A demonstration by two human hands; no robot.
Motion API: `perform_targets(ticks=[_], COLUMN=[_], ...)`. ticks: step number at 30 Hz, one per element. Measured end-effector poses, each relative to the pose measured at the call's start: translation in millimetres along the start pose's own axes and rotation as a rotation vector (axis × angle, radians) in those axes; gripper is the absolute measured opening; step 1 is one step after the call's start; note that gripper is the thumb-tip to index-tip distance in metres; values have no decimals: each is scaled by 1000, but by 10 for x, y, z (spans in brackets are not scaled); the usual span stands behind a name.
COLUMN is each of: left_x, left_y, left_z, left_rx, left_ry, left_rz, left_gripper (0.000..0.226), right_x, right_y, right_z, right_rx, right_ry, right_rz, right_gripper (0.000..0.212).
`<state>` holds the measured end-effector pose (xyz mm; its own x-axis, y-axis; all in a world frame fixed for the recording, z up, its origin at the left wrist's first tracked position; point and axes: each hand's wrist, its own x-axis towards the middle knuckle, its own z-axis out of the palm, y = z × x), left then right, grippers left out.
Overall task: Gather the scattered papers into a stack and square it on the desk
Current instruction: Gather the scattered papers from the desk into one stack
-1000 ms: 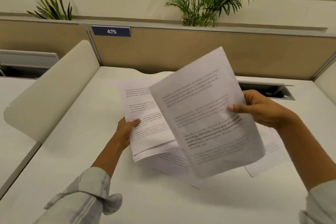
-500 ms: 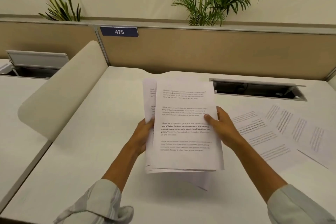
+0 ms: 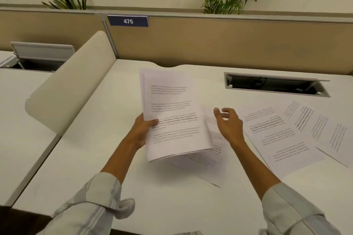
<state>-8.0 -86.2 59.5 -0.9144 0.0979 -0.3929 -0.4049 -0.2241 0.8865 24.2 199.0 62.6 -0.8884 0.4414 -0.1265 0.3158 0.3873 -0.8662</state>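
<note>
A small stack of printed white papers (image 3: 172,112) is lifted above the white desk (image 3: 172,202), and my left hand (image 3: 142,131) grips its left edge with the thumb on top. My right hand (image 3: 228,126) hovers just right of the stack, fingers apart and holding nothing. One loose sheet (image 3: 212,168) lies flat under the stack's lower right corner. Two more printed sheets lie on the desk to the right: a nearer sheet (image 3: 277,139) and a farther sheet (image 3: 322,129), overlapping each other.
An open cable hatch (image 3: 275,85) is set in the desk at the back right. A curved cream divider (image 3: 72,82) rises on the left. A tan partition (image 3: 219,42) with a "475" label (image 3: 128,21) closes the back edge.
My right hand has let go of the stack's right edge and moved off to the right, opening. The left hand now holds the stack alone, tilted a little.
</note>
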Motion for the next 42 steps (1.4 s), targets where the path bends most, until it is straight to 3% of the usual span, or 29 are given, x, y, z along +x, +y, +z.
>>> perform_targets(ticks=[3, 6, 8, 10, 14, 22, 25, 30, 34, 37, 42], left_x=[79, 111, 119, 141, 148, 111, 87, 59, 47, 45, 60], left_y=[43, 68, 80, 84, 60, 2, -41, -147, -235, -260, -267], left_z=[-204, -336, -382, -416, -426, -561, -575, -502, -339, -174, 64], left_rx=[9, -11, -24, -39, -68, -31, -1, 21, 9, -18, -29], left_ry=[81, 108, 124, 143, 166, 147, 117, 43, -62, -118, -196], left_rz=[35, 38, 36, 31, 19, -16, -48, -89, -130, -152, -125], left_gripper=[51, 54, 55, 55, 54, 56, 54, 52, 50, 42, 34], right_x=[-222, -516, -591, -564, -533, -436, -290, -157, -141, -218, -246], right_y=[365, 587, 614, 551, 465, 129, -258, -748, -735, -461, -23], right_z=[-48, 68, 163, 225, 262, -191, -691, -1450, -1130, -675, -271], right_rx=[-569, -777, -812, -753, -514, -164, -133, 168, 304, 244, 190], right_ry=[78, -104, -123, -119, -117, -93, 1, -22, -91, -157, -131], right_rz=[46, 267, 301, 320, 351, 132, -5, -112, -68, 20, 144], right_gripper=[84, 106, 108, 93, 40, 35, 48, 25, 35, 35, 31])
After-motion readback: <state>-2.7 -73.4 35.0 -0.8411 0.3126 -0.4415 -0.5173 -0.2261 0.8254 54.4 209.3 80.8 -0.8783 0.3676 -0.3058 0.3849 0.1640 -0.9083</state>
